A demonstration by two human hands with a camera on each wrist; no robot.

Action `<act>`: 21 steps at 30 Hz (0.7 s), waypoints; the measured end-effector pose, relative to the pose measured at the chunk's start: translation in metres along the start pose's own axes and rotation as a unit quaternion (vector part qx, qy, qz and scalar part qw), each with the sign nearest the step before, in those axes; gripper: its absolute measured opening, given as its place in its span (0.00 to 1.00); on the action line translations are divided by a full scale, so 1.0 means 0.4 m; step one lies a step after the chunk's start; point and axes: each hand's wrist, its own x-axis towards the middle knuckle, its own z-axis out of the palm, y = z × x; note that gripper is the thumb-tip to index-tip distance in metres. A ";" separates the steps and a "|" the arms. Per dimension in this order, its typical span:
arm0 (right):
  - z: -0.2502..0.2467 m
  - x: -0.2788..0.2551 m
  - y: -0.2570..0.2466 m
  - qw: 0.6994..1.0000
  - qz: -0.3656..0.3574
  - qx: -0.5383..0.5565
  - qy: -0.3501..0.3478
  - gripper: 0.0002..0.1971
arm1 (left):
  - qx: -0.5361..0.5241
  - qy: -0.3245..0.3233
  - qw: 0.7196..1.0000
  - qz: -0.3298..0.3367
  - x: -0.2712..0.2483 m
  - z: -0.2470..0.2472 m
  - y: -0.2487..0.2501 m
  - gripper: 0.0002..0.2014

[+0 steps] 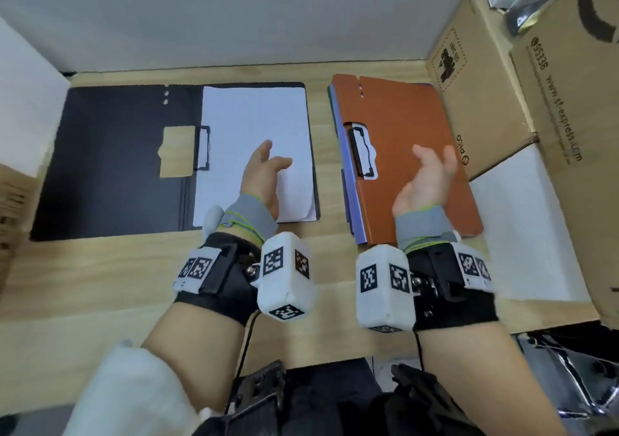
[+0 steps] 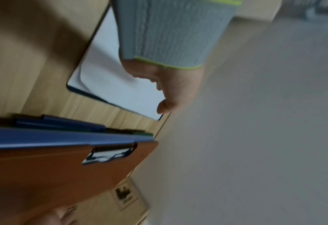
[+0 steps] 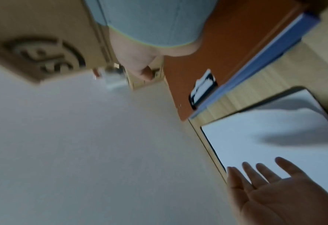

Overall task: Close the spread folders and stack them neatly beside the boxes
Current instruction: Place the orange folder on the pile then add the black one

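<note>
A black folder (image 1: pixel 117 161) lies spread flat on the wooden desk (image 1: pixel 100 285), with white paper (image 1: pixel 254 140) clipped in its right half. My left hand (image 1: pixel 264 171) hovers over that paper with fingers loosely straight, holding nothing. To the right, a closed orange folder (image 1: pixel 408 127) tops a stack with blue folders (image 1: pixel 348 194) beneath, next to the cardboard boxes (image 1: pixel 475 83). My right hand (image 1: pixel 428 174) floats above the orange cover, palm turned inward, fingers relaxed and empty. The left wrist view shows the orange folder (image 2: pixel 53 175) and paper (image 2: pixel 120 91), blurred.
A grey wall (image 1: pixel 234 16) runs behind the desk. Large cardboard boxes (image 1: pixel 569 117) fill the right side, with a white surface (image 1: pixel 522 234) in front of them. A white block (image 1: pixel 26 100) stands at the far left. Bare desk lies in front of the folders.
</note>
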 end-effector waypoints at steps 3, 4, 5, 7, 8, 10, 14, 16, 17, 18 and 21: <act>0.099 -0.047 0.045 0.986 0.029 -0.056 -0.157 0.14 | -0.039 0.095 0.995 -0.019 0.005 -0.115 -0.016 0.29; 0.132 -0.066 0.070 0.973 0.048 -0.076 -0.211 0.11 | -0.040 0.130 0.990 -0.027 0.003 -0.157 -0.020 0.30; 0.162 -0.084 0.098 0.960 0.067 -0.100 -0.252 0.09 | -0.048 0.167 0.984 -0.033 0.002 -0.198 -0.023 0.33; 0.215 -0.123 0.168 0.931 0.095 -0.166 -0.311 0.09 | -0.079 0.239 0.966 -0.060 0.006 -0.292 -0.032 0.42; 0.230 -0.135 0.195 0.917 0.099 -0.205 -0.329 0.11 | -0.095 0.270 0.955 -0.076 0.008 -0.325 -0.038 0.44; 0.260 -0.159 0.258 0.880 0.097 -0.296 -0.359 0.17 | -0.153 0.319 0.930 -0.099 0.012 -0.401 -0.058 0.42; 0.264 -0.144 0.331 0.806 0.071 -0.453 -0.373 0.25 | -0.282 0.290 0.911 -0.084 0.005 -0.468 -0.087 0.21; 0.248 -0.121 0.345 0.787 0.055 -0.489 -0.373 0.28 | -0.337 0.261 0.901 -0.082 -0.001 -0.478 -0.092 0.16; 0.246 -0.115 0.354 0.779 0.048 -0.500 -0.376 0.29 | -0.363 0.256 0.892 -0.083 -0.001 -0.486 -0.092 0.19; 0.245 -0.111 0.358 0.774 0.041 -0.508 -0.376 0.29 | -0.379 0.253 0.886 -0.083 0.000 -0.487 -0.089 0.21; 0.247 -0.108 0.364 0.763 0.012 -0.527 -0.374 0.25 | -0.408 0.243 0.877 -0.074 0.005 -0.478 -0.084 0.18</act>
